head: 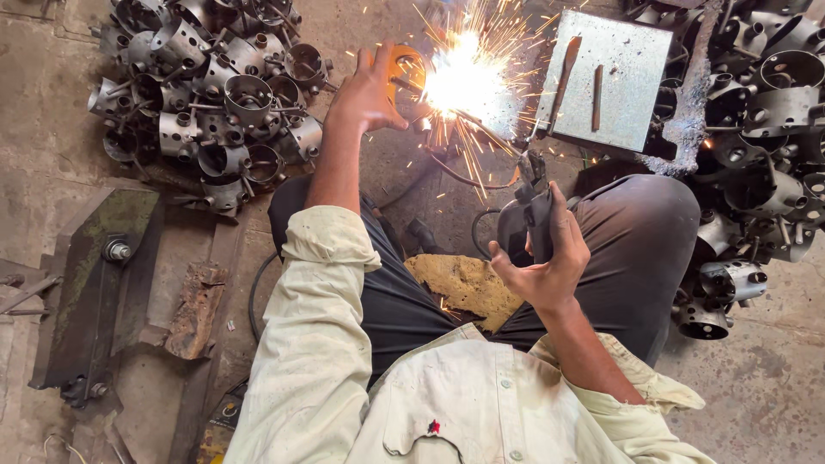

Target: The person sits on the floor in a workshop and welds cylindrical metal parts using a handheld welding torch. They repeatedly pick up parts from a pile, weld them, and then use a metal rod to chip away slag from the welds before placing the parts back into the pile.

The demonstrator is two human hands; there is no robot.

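Closest to the camera is the pale work shirt (412,395) of the person, who sits with knees apart on the concrete floor (51,172). The right hand (546,262) is closed firmly around the dark handle of a welding holder (526,219); its thin rod goes forward to the bright arc (460,82), where sparks fly. Farther away, the left hand (368,90) rests with fingers spread and half open against an orange metal part (404,73), just beside the arc. Piles of grey metal cylinders (215,94) lie at both sides. A flat steel plate (623,64) lies behind the sparks.
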